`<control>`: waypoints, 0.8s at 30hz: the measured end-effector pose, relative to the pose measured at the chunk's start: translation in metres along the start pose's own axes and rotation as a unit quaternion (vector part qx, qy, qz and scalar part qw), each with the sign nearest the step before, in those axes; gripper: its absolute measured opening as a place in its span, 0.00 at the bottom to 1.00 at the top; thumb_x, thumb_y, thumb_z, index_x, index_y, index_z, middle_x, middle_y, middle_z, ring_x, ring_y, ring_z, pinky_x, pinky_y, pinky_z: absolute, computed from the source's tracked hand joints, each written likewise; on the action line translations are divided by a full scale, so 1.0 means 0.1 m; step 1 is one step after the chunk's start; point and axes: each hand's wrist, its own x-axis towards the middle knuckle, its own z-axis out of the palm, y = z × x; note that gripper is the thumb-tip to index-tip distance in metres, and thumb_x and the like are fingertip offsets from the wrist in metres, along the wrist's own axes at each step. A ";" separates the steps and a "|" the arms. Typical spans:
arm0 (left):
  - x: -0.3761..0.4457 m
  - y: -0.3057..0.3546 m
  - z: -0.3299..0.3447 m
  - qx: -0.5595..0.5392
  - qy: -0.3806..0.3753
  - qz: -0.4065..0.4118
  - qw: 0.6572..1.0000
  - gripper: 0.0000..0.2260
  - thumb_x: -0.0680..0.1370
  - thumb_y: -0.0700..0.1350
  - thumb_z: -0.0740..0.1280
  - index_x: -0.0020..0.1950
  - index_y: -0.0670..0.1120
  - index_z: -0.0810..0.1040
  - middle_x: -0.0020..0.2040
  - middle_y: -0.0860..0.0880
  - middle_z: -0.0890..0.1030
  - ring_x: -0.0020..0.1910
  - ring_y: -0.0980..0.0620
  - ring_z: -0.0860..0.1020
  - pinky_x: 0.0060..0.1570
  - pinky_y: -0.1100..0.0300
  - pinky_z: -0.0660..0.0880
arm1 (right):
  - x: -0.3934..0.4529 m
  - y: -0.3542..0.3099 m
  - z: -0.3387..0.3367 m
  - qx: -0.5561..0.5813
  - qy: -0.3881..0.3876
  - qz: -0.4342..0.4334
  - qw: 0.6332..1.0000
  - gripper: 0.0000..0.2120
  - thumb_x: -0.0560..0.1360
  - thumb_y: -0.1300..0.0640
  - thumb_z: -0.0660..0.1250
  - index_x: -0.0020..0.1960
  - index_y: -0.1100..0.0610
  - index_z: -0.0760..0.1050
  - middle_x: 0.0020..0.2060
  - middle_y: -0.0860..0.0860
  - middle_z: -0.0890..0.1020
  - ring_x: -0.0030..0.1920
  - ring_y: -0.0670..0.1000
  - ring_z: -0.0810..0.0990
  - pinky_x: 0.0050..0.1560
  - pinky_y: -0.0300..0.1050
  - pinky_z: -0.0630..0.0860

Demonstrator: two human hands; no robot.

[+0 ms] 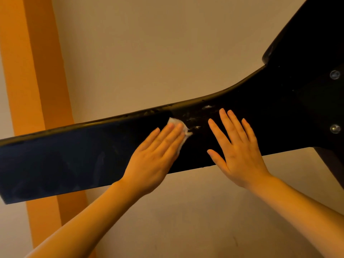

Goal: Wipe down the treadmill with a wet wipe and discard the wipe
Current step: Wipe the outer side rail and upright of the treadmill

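A black treadmill arm (74, 155) runs across the view from lower left to upper right, widening into the console part (307, 90). My left hand (158, 151) lies flat on it with straight fingers, pressing a white wet wipe (183, 127) that peeks out beyond the fingertips. My right hand (236, 144) rests flat on the arm to the right, fingers spread, holding nothing. Whitish smears (197, 120) mark the black surface between the two hands.
Two round silver bolt caps (335, 74) (335, 129) sit on the wide part at the right. Behind is a beige wall (149, 53) with an orange vertical stripe (37, 71) at the left.
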 end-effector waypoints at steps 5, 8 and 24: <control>0.00 -0.05 -0.05 0.025 -0.027 0.039 0.999 0.25 0.85 0.50 0.49 0.80 0.44 0.52 0.80 0.45 0.52 0.79 0.47 0.48 0.77 0.49 0.47 | 0.01 -0.01 0.00 0.001 -0.002 0.002 1.000 0.31 0.82 0.38 0.46 0.79 0.54 0.53 0.78 0.59 0.57 0.78 0.60 0.54 0.75 0.59 0.55; 0.09 -0.03 -0.08 0.028 0.000 -0.040 0.999 0.25 0.85 0.52 0.47 0.80 0.42 0.51 0.80 0.43 0.50 0.80 0.46 0.47 0.77 0.48 0.47 | 0.01 -0.01 -0.01 0.004 -0.001 0.003 1.000 0.31 0.82 0.38 0.45 0.79 0.53 0.53 0.78 0.59 0.57 0.78 0.60 0.55 0.75 0.60 0.55; 0.25 0.19 -0.08 0.008 0.025 -0.110 0.994 0.26 0.84 0.49 0.49 0.80 0.42 0.49 0.81 0.43 0.48 0.80 0.45 0.45 0.77 0.46 0.47 | 0.01 0.07 -0.02 0.001 -0.013 0.025 1.000 0.32 0.81 0.38 0.48 0.80 0.55 0.53 0.79 0.58 0.56 0.79 0.59 0.52 0.76 0.56 0.51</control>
